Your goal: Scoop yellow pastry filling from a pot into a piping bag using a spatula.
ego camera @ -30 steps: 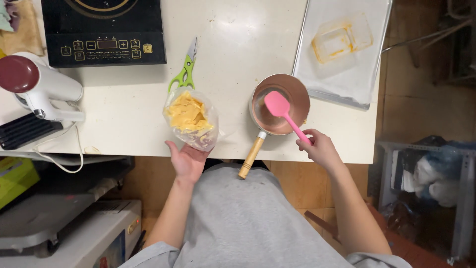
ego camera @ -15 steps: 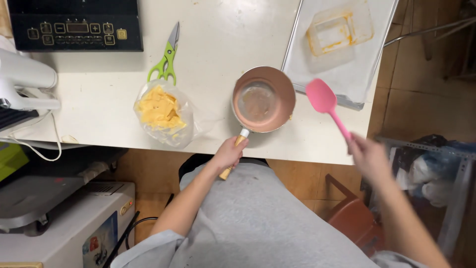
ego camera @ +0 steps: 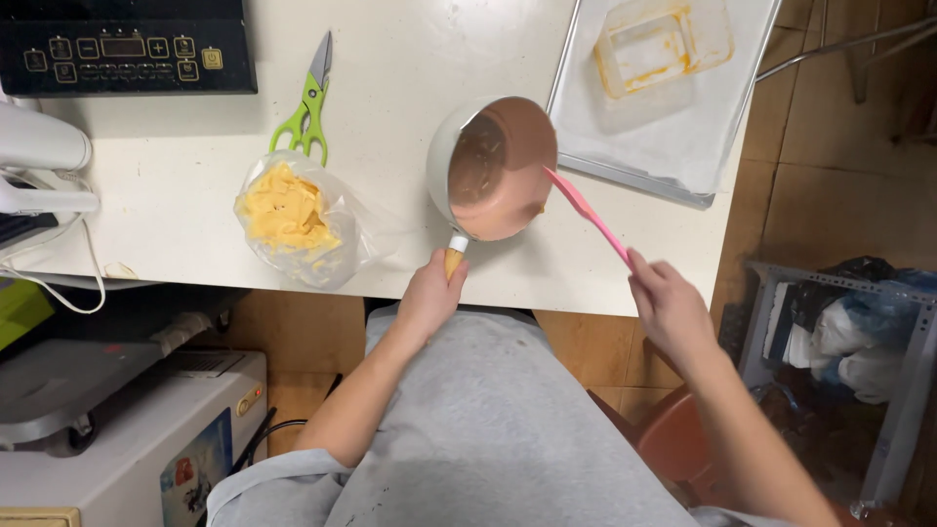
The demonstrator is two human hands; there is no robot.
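White table [ego camera: 195, 195], left to right: clear bag of yellow food [ego camera: 293, 222] below green-handled scissors [ego camera: 310, 98], then a small saucepan [ego camera: 493, 168] tilted on its side, interior facing right. Left hand [ego camera: 429, 296] has fingers wrapped tight on the pan's wooden handle at the table edge. Right hand [ego camera: 667, 307] grips a pink spatula [ego camera: 586, 210], blade at the pan rim; metal tray [ego camera: 673, 146] beyond.

Green scissors [ego camera: 310, 102] nr bag of yellow food [ego camera: 293, 220] — tray [ego camera: 673, 146], black cooktop [ego camera: 127, 44].
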